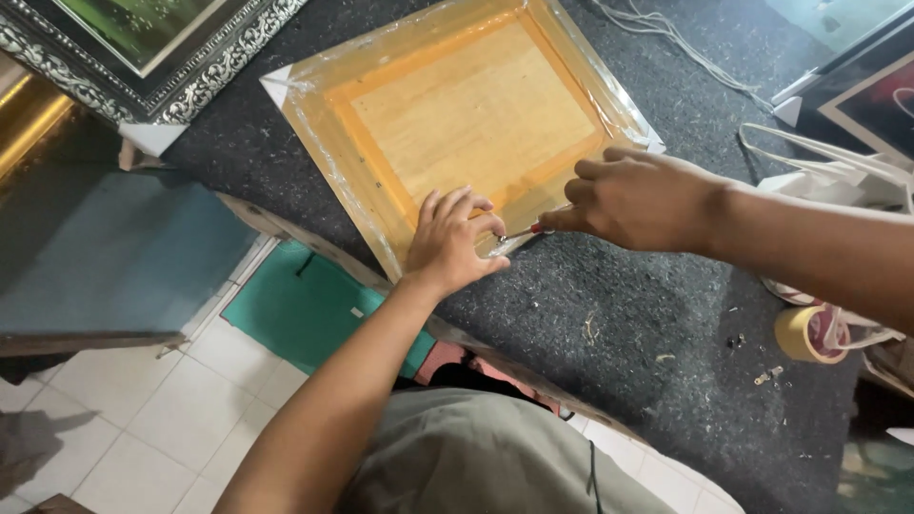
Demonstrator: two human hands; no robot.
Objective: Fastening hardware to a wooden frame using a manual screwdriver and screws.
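Note:
A wooden picture frame lies face down on a dark felt-covered worktable, its yellowish back board wrapped in clear plastic. My left hand presses on the frame's near corner, fingertips pinching something small and shiny there. My right hand grips a thin tool with a red handle; its metal tip points at the same corner, right beside my left fingers. What the tip touches is too small to make out.
An ornate silver frame rests at the top left. Dark framed pictures stand at the top right. A roll of tape and small loose bits lie at the right. White cords trail at the back. Tiled floor is below.

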